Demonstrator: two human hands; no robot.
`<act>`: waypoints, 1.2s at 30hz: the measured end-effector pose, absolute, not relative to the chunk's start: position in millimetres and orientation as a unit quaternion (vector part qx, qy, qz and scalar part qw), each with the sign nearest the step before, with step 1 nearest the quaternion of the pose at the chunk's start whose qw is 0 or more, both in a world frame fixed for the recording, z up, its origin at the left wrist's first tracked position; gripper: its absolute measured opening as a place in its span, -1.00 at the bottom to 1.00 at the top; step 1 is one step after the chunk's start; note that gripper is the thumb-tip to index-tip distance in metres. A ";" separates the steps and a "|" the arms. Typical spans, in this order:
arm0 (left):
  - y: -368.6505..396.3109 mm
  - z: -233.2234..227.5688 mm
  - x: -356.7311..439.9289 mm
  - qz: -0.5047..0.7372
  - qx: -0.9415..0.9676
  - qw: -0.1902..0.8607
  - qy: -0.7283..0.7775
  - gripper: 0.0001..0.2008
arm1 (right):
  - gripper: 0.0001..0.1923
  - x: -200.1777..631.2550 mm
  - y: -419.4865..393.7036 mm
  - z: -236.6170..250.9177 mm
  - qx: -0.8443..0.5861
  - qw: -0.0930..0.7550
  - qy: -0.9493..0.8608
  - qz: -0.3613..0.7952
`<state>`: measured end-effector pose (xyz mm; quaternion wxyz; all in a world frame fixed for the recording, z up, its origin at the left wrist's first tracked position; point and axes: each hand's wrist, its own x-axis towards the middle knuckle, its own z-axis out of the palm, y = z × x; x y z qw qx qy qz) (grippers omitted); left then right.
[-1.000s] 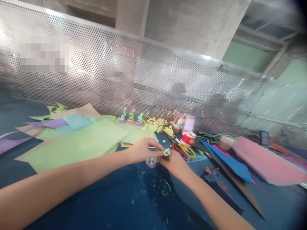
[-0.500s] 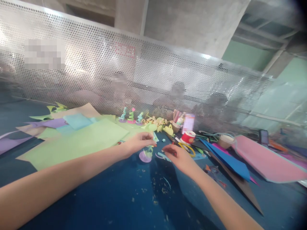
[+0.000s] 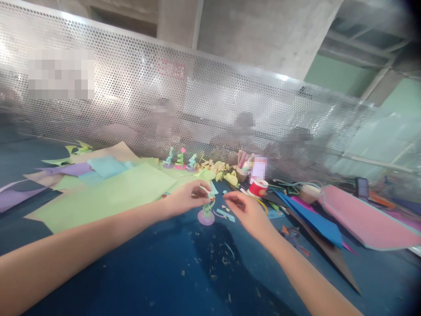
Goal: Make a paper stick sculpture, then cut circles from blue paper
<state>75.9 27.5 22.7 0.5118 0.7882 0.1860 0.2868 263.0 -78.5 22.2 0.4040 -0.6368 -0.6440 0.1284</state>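
A small green paper spiral tree (image 3: pixel 208 208) stands on a round purple paper base (image 3: pixel 206 218) on the blue table. My left hand (image 3: pixel 189 196) comes in from the left with its fingers curled and closed at the top of the spiral, by a small orange bit. My right hand (image 3: pixel 245 208) is just to the right, apart from the tree, its fingertips pressed together. Whether a tiny piece sits in them cannot be made out. Small blue paper strips (image 3: pixel 225 215) and tiny coloured scraps lie between the hands.
Large light-green sheets (image 3: pixel 115 197) spread on the left. Finished-looking spiral trees (image 3: pixel 180 159) stand at the back, before a perforated metal screen (image 3: pixel 131 87). A red-and-white tape roll (image 3: pixel 258 188), blue paper (image 3: pixel 311 219) and a pink sheet (image 3: pixel 368 217) lie to the right.
The spiral tree and its base have shifted slightly right. My right hand has lifted a little away from the blue strips, uncovering small scraps; my left hand stays by the tree's top.
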 end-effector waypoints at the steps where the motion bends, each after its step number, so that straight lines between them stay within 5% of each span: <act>1: 27.2 22.3 76.2 0.288 0.789 0.510 0.186 -0.70 | -0.80 259.6 -79.3 26.7 -0.630 0.414 -0.646 0.118; 21: 24.5 22.4 84.3 0.332 0.825 0.433 0.147 -0.71 | -0.88 238.8 -69.3 52.9 -0.565 0.434 -0.690 0.126; 36: 21.8 22.9 83.4 0.305 0.760 0.554 0.149 -0.79 | -0.85 246.3 -78.2 67.4 -0.567 0.391 -0.688 0.229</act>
